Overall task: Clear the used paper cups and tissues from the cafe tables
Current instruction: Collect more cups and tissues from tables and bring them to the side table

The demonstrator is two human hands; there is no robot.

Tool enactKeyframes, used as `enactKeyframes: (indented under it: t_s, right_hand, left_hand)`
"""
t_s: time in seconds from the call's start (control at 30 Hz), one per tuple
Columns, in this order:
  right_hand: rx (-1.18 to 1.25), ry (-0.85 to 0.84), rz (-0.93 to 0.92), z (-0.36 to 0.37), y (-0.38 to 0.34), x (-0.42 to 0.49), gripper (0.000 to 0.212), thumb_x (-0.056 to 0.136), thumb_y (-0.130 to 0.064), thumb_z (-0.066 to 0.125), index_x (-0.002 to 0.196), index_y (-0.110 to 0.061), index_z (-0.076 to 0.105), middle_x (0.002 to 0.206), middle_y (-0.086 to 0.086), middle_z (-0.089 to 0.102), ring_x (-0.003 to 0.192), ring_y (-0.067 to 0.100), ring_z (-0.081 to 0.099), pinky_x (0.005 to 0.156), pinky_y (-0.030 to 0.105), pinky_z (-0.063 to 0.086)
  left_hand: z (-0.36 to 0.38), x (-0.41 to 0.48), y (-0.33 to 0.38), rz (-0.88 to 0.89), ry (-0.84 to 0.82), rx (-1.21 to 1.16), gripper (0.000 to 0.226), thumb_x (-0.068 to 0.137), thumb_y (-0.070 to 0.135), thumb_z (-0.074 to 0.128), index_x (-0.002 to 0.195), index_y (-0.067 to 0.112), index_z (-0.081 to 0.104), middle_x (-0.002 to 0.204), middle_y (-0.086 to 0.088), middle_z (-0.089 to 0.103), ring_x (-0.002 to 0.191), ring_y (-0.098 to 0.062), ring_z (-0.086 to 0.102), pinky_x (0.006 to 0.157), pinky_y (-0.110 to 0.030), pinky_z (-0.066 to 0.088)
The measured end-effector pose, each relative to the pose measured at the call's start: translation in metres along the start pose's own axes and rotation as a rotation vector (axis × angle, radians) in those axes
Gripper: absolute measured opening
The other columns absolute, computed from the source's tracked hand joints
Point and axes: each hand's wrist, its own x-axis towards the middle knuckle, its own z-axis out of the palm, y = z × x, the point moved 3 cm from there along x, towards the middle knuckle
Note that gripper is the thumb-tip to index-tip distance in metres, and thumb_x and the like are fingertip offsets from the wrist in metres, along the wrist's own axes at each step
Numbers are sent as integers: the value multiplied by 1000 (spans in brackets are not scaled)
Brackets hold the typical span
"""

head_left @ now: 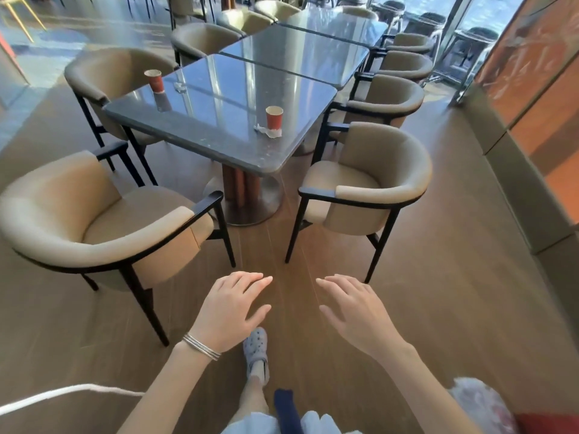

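The person's left hand [232,311] and right hand [354,311] are nearest, held out low over the floor. Both have their fingers straight and apart, hold nothing and touch nothing.

Beyond them stands the near table [194,133], dark and glossy, the first in a row running far and to the right. The other tables in that row show no litter that can be made out. A left chair [94,220] and a right chair [369,183] flank the table's near end, with a gap of floor between them leading to its near edge.

Two red cups stand upright on this table. The near cup [274,118] is toward the near right side, and the far cup [153,81] is at the far left corner, well apart from it. A crumpled tissue [269,131] lies touching or just beside the near cup's base. A smaller far tissue [180,86] lies just right of the far cup.

The step in hand looks like the approach, since nothing has been lifted and both hands are well short of the table. The next move likely calls for stepping through the gap between the chairs. From there the right hand could take the near cup and the left hand pinch up its tissue, before a longer reach across to the far left corner.
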Motion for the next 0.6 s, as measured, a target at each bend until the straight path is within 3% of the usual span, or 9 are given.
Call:
enactKeyframes:
  t_s: [0.27, 0.6]
  right_hand:
    - [4, -7, 33, -4, 40, 132, 45, 93, -42, 44, 136, -33, 38, 137, -13, 44, 131, 6, 33, 106, 25, 26]
    - [-7, 111, 50, -34, 65, 303, 43, 88, -36, 55, 129, -28, 49, 129, -9, 53, 124, 10, 43, 101, 27, 34]
  left_hand:
    - [-4, 127, -76, -12, 3, 2, 45, 81, 41, 66, 122, 24, 60, 120, 1, 63, 111, -19, 58, 93, -40, 48]
    - [-41, 278, -156, 76, 90, 25, 44, 81, 37, 67, 121, 21, 60, 117, 1, 64, 109, -19, 59, 91, -38, 49]
